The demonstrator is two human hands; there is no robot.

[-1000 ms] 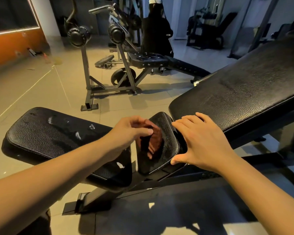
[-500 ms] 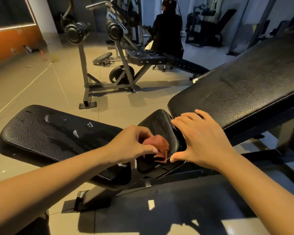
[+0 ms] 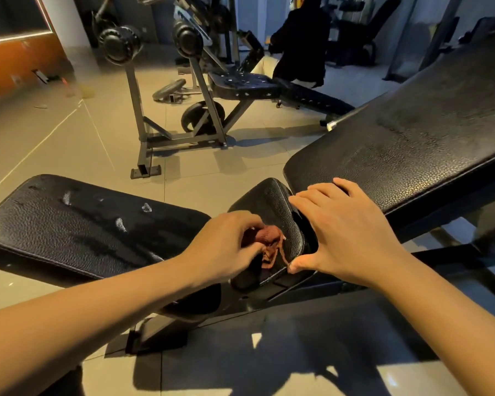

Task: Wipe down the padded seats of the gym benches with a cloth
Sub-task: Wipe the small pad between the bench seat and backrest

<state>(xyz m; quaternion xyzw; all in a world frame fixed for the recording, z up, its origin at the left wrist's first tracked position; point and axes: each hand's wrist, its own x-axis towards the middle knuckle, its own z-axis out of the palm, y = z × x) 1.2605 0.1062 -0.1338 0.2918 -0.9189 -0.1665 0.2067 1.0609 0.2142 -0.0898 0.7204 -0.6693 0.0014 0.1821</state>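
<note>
A black padded gym bench fills the foreground. Its flat seat pad (image 3: 77, 227) lies at the left with worn scuffs. A small tilted middle pad (image 3: 269, 204) sits between it and the long inclined back pad (image 3: 406, 138) at the right. My left hand (image 3: 226, 247) grips a crumpled reddish-brown cloth (image 3: 270, 241) against the small pad's lower part. My right hand (image 3: 343, 230) rests with spread fingers on the right edge of the small pad, its thumb by the cloth's hanging end.
A second bench with a barbell rack (image 3: 200, 90) stands on the tiled floor behind. A person in dark clothes (image 3: 300, 41) sits on it, back turned. Weight plates (image 3: 169, 90) lie on the floor. An orange wall (image 3: 15, 67) runs along the left.
My left hand has drawn the cloth down the small pad toward its near edge. The view has tipped down slightly. My right hand has stayed on the pad's edge.
</note>
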